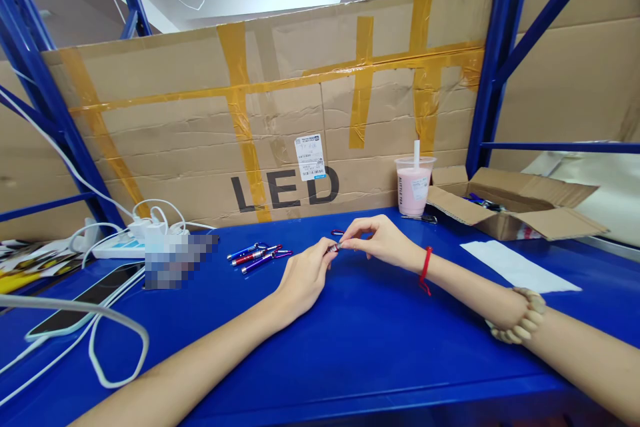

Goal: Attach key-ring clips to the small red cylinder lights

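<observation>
In the middle of the blue shelf my hands meet at the fingertips. My left hand is closed in a pinch around a small shiny metal piece, mostly covered by the fingers. From the right, thumb and index finger of my right hand pinch at the end of the same piece. Just behind the fingertips shows a small red clip; whether it joins the held piece, I cannot tell. Left of my hands lie several slim metal penlights with clips, in blue, red and purple.
A pink drink cup with a straw stands at the back right, beside an open cardboard box. White paper lies in front of the box. On the left are a phone, a power strip and loose white cables.
</observation>
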Demonstrator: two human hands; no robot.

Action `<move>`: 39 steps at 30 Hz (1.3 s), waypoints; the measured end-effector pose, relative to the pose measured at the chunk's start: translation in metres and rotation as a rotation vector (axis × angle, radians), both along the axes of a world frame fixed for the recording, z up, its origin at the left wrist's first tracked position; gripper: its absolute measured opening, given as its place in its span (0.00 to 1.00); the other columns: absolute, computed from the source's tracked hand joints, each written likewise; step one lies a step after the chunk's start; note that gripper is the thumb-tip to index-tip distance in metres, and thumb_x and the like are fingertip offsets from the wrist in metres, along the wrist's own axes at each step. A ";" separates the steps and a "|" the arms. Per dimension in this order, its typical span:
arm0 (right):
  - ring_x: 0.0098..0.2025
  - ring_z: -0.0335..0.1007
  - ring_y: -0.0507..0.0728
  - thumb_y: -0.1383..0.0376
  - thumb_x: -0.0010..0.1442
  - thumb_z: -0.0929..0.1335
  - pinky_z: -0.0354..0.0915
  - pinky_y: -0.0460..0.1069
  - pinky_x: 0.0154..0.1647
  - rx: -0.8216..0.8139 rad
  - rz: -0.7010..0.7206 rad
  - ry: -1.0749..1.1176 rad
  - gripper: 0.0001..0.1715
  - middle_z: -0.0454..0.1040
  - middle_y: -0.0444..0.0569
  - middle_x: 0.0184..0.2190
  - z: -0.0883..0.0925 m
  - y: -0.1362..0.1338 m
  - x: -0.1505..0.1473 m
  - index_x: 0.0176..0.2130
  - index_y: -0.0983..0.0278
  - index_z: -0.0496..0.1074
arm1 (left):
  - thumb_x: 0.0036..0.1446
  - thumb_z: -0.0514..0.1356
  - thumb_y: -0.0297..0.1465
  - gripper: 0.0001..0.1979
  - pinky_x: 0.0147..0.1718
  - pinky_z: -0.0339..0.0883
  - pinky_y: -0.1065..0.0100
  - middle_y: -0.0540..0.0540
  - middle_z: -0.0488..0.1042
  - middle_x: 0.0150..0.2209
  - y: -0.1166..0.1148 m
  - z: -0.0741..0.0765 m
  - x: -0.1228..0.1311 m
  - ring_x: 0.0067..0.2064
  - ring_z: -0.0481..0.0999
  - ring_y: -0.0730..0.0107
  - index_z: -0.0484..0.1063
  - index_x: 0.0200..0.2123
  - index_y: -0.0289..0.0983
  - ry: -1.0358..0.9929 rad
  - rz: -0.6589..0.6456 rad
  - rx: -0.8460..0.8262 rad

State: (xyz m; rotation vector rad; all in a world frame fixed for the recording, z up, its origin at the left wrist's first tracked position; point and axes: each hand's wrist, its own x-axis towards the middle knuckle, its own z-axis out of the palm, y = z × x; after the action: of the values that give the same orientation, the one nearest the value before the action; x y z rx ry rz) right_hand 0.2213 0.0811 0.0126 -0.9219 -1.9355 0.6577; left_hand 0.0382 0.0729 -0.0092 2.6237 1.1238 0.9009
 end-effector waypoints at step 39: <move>0.14 0.60 0.47 0.49 0.52 0.60 0.52 0.39 0.11 -0.320 0.111 -0.164 0.25 0.61 0.43 0.14 -0.015 -0.006 -0.007 0.23 0.68 0.62 | 0.56 0.53 0.19 0.06 0.30 0.54 0.77 0.51 0.64 0.27 0.010 -0.008 -0.002 0.30 0.62 0.78 0.68 0.32 0.33 -0.008 -0.162 0.243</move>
State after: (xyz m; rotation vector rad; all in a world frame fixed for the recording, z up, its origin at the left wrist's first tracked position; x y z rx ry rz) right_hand 0.2139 0.0750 -0.0026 -1.0985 -2.0739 1.0057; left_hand 0.0358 0.0830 -0.0168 2.8490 0.8314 1.0716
